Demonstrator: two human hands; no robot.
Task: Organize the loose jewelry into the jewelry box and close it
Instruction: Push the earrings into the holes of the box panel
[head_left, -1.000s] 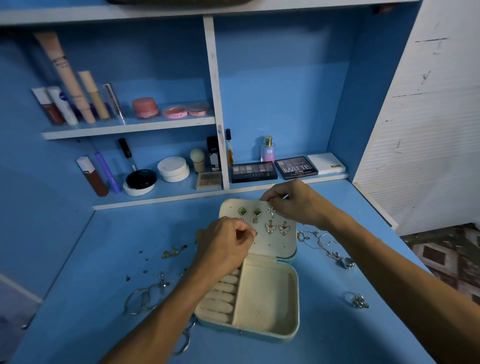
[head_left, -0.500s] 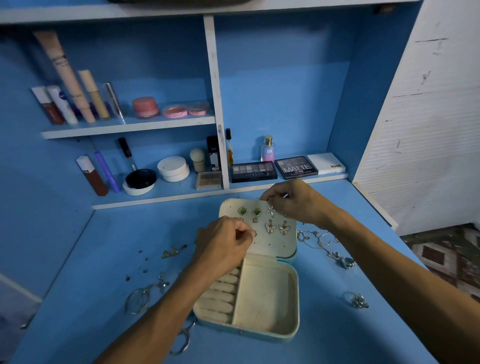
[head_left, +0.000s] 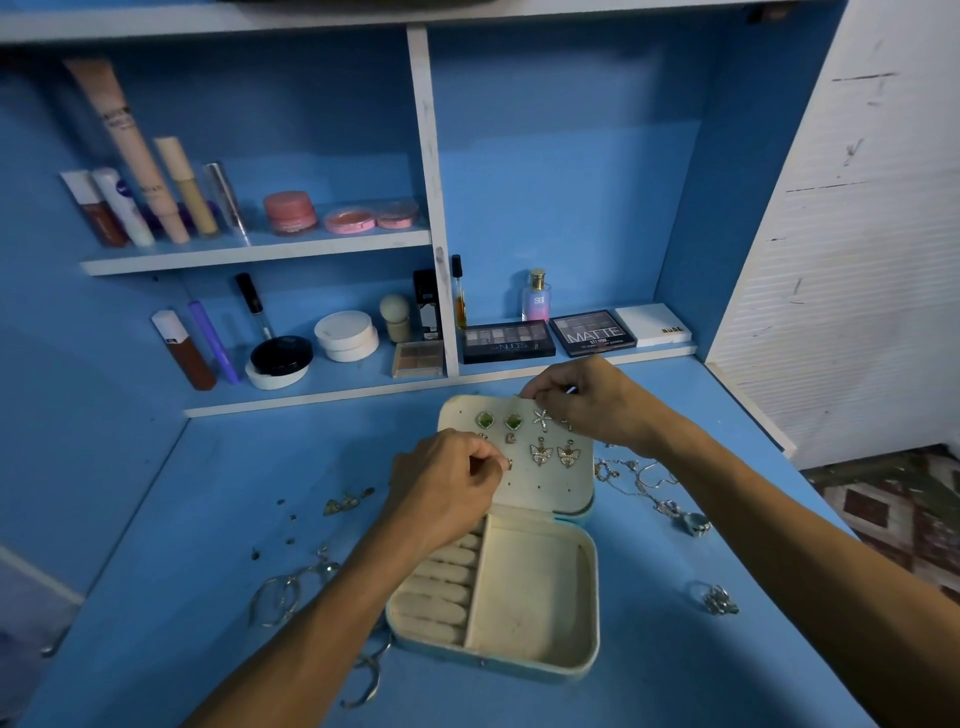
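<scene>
A cream jewelry box (head_left: 535, 597) lies open on the blue desk, its lid (head_left: 530, 483) tilted up and studded with several earrings: green squares, stars, butterflies. My left hand (head_left: 447, 483) pinches a small earring (head_left: 509, 464) against the lid's left side. At the lid's top right corner, my right hand (head_left: 592, 400) grips the edge. Ring rolls fill the box's left half; the right compartment holds nothing. Loose pieces lie around: hoops (head_left: 280, 592), small studs (head_left: 285, 525), a pendant (head_left: 343, 501), chains (head_left: 644, 483) and a ring (head_left: 719, 600).
Shelves behind the desk carry cosmetics: tubes (head_left: 130, 202), pink jars (head_left: 291, 213), compacts (head_left: 280, 358) and eyeshadow palettes (head_left: 550, 338). A white panel (head_left: 857, 234) stands at the right, with patterned floor (head_left: 893, 514) below it.
Both hands have stayed at the lid with only slight finger shifts. The box and the loose jewelry have not moved.
</scene>
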